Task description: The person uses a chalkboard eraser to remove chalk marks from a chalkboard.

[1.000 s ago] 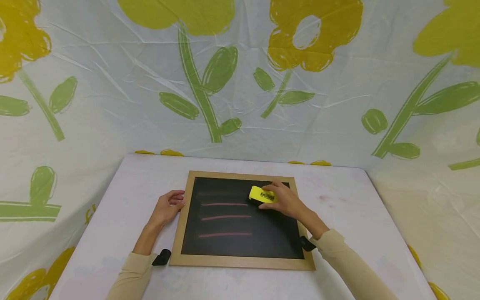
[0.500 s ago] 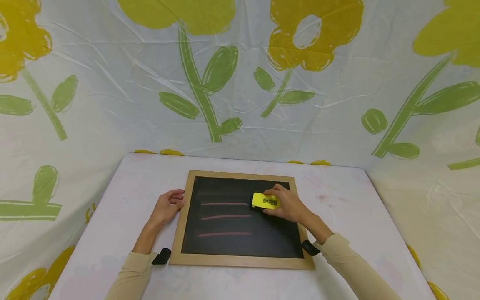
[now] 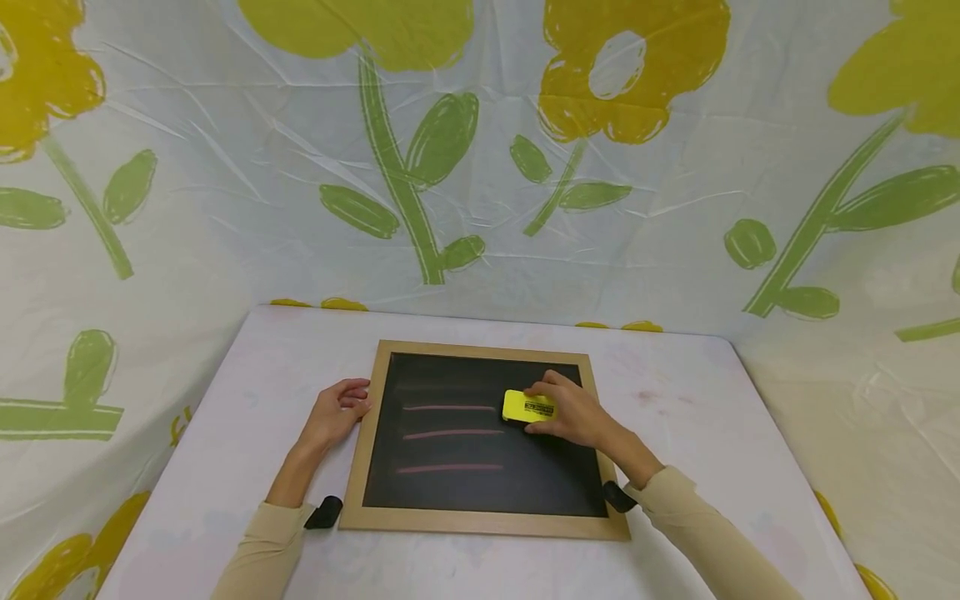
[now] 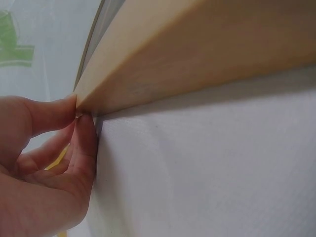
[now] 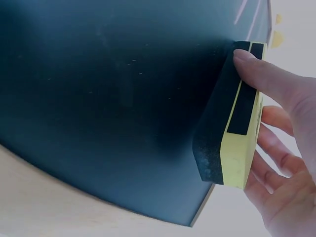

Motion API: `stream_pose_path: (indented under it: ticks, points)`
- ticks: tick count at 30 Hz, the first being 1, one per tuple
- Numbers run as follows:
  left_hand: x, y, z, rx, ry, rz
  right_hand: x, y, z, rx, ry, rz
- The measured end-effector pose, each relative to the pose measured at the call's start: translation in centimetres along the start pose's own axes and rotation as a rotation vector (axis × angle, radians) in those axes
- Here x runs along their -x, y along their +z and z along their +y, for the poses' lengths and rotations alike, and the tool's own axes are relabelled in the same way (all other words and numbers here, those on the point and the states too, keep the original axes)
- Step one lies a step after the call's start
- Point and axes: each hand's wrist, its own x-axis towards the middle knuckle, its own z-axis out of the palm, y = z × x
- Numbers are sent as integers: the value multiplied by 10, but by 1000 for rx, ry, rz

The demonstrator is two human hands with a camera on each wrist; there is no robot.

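Observation:
A small chalkboard (image 3: 450, 487) with a light wooden frame lies on the table, three pink chalk lines (image 3: 452, 434) drawn across its left half. My left hand (image 3: 332, 415) is at the frame's left side; in the left wrist view its thumb and a curled finger (image 4: 85, 143) pinch the frame's edge (image 4: 123, 74). My right hand (image 3: 573, 411) grips a yellow-and-black board eraser (image 3: 517, 406) by its long sides, right of the top chalk line. The right wrist view shows the thumb on the near side of the eraser (image 5: 237, 148), its black felt face tilted over the board.
The white table (image 3: 480, 567) extends around the board on all sides. Behind and beside it hangs a flower-print cloth (image 3: 247, 208). Faint chalk smudges (image 3: 431, 386) show near the board's upper left. A black wrist device (image 3: 324, 512) sits at the left cuff.
My right hand, holding the eraser, has shifted slightly down the board, toward me. The left hand stays in place, and the three chalk lines look the same.

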Motion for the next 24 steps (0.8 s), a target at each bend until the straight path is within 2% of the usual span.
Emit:
stream_pose_path:
  ticks: [8, 17, 24]
  points:
    - [0, 0, 0, 10, 12, -2, -10, 3, -10, 15, 24, -41]
    - [1, -1, -2, -23, 13, -4, -17, 6, -20, -7, -7, -48]
    - [0, 1, -2, -21, 12, -11, -27, 11, -26, -3, -2, -67]
